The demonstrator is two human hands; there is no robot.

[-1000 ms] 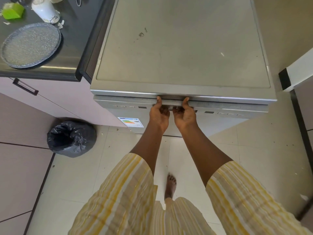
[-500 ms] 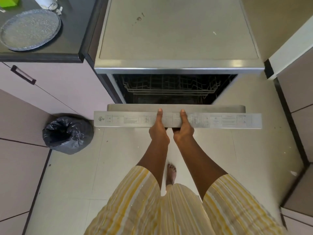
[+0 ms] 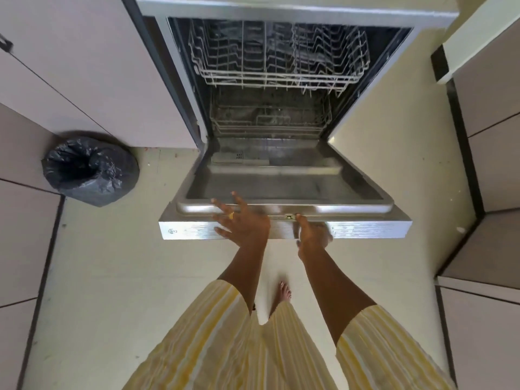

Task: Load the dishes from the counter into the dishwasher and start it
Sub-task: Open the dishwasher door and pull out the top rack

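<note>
Left hand (image 3: 242, 220) was spread open over the edge of the dishwasher door (image 3: 281, 181); right hand (image 3: 312, 233) gripped that edge. Held one-handed, it could slip and slam.

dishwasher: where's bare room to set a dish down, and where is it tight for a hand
The upper rack and the dimmer lower rack show no dishes. The inner panel of the door is bare between the lower rack and its front lip. Crowded only at that lip: the left hand spreads over it, the right hand grips it.
</note>
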